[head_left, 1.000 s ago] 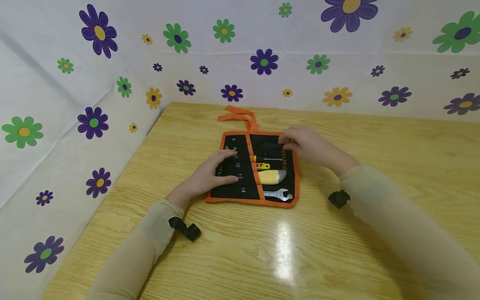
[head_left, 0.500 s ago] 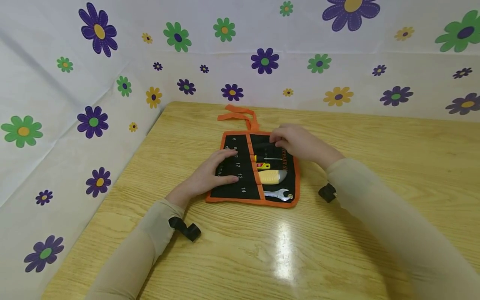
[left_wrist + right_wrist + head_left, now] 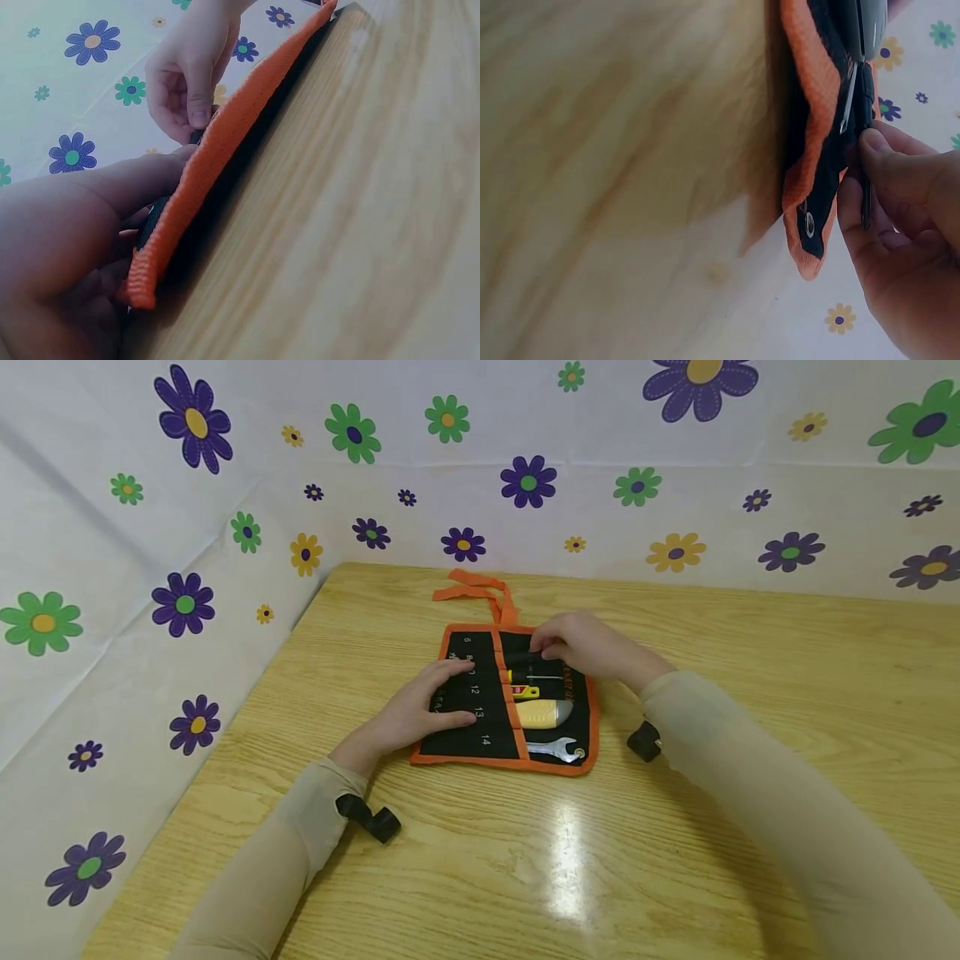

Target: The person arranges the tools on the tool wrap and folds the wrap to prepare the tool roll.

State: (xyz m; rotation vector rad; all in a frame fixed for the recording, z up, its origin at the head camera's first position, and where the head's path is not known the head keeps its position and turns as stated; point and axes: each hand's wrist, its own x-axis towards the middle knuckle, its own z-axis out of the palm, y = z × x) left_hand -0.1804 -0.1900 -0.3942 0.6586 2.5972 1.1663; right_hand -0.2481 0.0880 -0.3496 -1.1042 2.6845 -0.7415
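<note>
A black tool pouch with orange edging (image 3: pixel 487 760) lies unrolled on the table. My left hand (image 3: pixel 408 706) rests on its numbered pocket side, fingers and thumb spread. My right hand (image 3: pixel 588 647) is over the upper right part, pinching a slim black tool (image 3: pixel 867 196) between thumb and fingers; its kind is hard to tell. Below that hand, the pockets hold a small screwdriver (image 3: pixel 512 677), a yellow-handled tool (image 3: pixel 528 692), a cream handle with a grey end (image 3: pixel 542 714) and an open-ended wrench (image 3: pixel 553 749). Their other ends are hidden in the pockets.
Orange tie straps (image 3: pixel 480 581) trail from the pouch's far edge. The wooden table (image 3: pixel 465 877) meets a white flowered cloth (image 3: pixel 600 435) at the back and left. Each wrist wears a black strap mount, such as the left one (image 3: pixel 367 817).
My right hand has moved left across the pouch with the slim black tool, towards the pocket edge. My left hand has stayed in place.
</note>
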